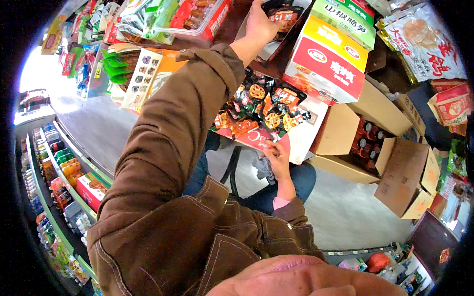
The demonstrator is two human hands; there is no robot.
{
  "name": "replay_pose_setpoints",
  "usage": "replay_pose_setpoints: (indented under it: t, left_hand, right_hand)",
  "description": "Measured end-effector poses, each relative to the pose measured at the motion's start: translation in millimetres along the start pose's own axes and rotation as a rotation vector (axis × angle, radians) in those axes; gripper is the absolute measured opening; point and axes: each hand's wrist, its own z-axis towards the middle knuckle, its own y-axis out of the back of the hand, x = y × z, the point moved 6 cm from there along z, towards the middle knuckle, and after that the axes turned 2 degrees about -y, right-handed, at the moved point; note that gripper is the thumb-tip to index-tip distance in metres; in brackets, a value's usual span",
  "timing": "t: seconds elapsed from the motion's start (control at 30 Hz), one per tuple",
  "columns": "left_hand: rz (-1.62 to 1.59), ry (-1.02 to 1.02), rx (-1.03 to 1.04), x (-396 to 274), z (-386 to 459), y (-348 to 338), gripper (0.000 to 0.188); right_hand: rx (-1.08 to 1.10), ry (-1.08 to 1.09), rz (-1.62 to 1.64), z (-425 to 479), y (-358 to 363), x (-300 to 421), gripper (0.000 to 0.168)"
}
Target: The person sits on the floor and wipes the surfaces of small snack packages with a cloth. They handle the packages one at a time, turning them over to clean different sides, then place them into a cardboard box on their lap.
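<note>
My left hand (261, 26) reaches into a narrow white display box (268, 53) at the top of the view. Its thumb lies against a black snack packet (285, 16) there; its fingertips are partly cut off, so a grip is unclear. Below, many black and orange snack packets with lotus-root pictures (272, 107) lie heaped on a red and white carton (305, 129) above my legs. My right hand (278, 159) is at the carton's near edge, fingers bent and fingertips touching or close to it. A grey cloth (263, 168) shows beside that hand.
Stacked snack boxes (326, 66) stand right of the packets. An open cardboard box (337, 129) holds dark bottles (366, 140). At upper left are a clear-lidded red tub (200, 18) and green packets (114, 68). Stocked shelves (70, 177) curve along the left.
</note>
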Motion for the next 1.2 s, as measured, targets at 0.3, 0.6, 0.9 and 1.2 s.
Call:
replay_pose_setpoints:
  t: [0.3,0.6,0.9,1.2]
  left_hand:
    - [0.173,-0.396,-0.046,20,-6,41,0.068]
    - [-0.094,0.264,0.428,129,-54,47,0.064]
    - [-0.034,0.05,0.149,86,-95,86,0.049]
    - [-0.906,-0.069,0.46,26,-114,104,0.084]
  right_hand:
    - [-0.033,0.012,-0.06,-3,-2,3,0.027]
    - [-0.056,0.106,-0.079,-3,-13,10,0.019]
    - [0.022,0.109,-0.246,-28,-50,98,0.011]
    - [-0.1,0.562,-0.345,46,-157,244,0.019]
